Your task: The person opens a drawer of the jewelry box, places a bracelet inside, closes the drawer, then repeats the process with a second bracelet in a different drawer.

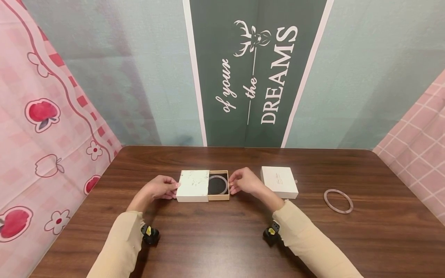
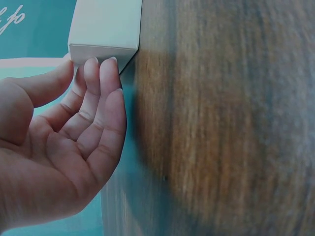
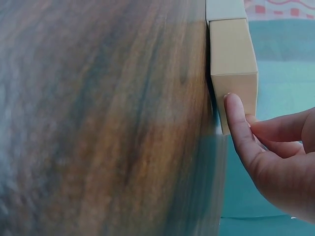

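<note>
A white box (image 1: 192, 186) has its tan drawer (image 1: 219, 197) partly slid out to the right. A pale, marbled bangle (image 1: 226, 184) lies on the dark pad inside. My left hand (image 1: 162, 187) touches the left end of the white cover with its fingertips, the fingers extended. At the other side, my right hand (image 1: 245, 180) has its thumb and fingertips against the drawer's end face. The thumb (image 3: 241, 125) presses that face in the right wrist view. Whether a pull tab lies between these fingertips is hidden.
A second white box (image 1: 279, 181), with lettering and a small tab, stands to the right of my right hand. Another pale bangle (image 1: 338, 201) lies farther right on the brown wooden table (image 1: 215, 243). A printed curtain (image 1: 156, 77) hangs behind the table.
</note>
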Motion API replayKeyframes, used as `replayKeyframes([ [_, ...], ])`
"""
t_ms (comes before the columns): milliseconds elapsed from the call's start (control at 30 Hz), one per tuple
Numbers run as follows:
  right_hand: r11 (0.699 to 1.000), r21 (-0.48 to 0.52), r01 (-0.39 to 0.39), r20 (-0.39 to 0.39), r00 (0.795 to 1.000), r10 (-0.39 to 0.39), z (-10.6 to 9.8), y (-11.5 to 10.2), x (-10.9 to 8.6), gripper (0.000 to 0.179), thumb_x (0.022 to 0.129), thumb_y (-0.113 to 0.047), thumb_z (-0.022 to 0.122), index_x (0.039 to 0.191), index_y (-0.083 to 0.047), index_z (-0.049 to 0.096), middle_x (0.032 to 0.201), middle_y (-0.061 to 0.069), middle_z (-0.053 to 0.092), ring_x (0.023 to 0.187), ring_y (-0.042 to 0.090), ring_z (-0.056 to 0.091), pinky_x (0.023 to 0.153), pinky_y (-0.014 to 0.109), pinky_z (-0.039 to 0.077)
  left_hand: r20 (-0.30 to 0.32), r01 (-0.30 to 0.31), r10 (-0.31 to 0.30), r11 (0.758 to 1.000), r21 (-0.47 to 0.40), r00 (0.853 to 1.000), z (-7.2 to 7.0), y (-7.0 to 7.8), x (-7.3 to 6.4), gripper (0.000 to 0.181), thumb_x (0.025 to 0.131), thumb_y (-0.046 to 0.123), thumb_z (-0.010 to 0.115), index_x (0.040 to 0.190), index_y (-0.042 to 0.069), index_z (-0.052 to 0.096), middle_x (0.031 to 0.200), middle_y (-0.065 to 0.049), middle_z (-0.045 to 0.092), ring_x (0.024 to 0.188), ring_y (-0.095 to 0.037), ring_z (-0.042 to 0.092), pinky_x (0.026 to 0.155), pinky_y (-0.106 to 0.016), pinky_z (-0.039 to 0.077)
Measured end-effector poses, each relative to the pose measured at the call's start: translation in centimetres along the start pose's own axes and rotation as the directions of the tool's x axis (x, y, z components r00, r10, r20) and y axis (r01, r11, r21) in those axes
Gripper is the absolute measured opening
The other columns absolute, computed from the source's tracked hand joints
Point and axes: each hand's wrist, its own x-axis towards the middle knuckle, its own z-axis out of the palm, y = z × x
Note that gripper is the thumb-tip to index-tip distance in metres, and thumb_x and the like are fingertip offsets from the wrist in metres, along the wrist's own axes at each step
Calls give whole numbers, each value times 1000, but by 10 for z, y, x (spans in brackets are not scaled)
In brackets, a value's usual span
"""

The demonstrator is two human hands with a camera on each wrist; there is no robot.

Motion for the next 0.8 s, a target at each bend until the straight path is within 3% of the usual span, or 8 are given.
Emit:
replayKeyframes([
  [800, 1000, -25, -15, 0, 1000, 15, 9, -3, 4, 17, 82, 19, 43, 91, 15, 57, 73, 17, 57, 59, 22, 64, 63, 37, 54, 0, -12, 12, 1000, 10, 1000, 0, 1, -3, 16, 93, 11, 53, 89, -4, 56, 69, -6, 57, 63, -13, 59, 62, -29, 52],
])
